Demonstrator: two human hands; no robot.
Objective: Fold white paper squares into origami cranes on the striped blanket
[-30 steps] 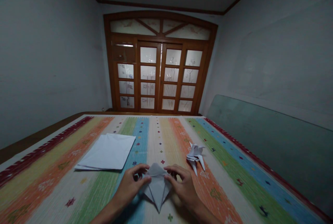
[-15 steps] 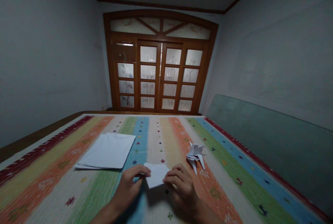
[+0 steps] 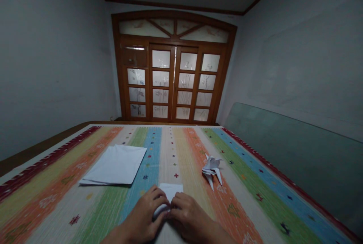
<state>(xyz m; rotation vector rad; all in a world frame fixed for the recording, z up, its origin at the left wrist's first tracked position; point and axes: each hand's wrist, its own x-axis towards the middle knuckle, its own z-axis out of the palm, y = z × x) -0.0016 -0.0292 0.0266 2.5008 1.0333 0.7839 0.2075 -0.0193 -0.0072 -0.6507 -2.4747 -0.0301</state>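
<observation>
Centrally, folded white paper [image 3: 171,188] lies low over the striped tablecloth [image 3: 107,206], between both hands. Left hand [image 3: 149,210] curled nearly closed, thumb and fingers pinching the paper; right hand [image 3: 188,212] likewise closed on it, fingertips meeting the left's. Near edge hidden. Judged risk: uneven pressure from either side could skew a crease; hard pulling could tear it. Origami figure [image 3: 211,165] stands beyond the right hand, paper stack [image 3: 117,165] beyond the left.

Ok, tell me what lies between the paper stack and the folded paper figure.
In the head view, the striped tablecloth lies between the stack and the figure; the held paper sits nearer the camera.
</observation>
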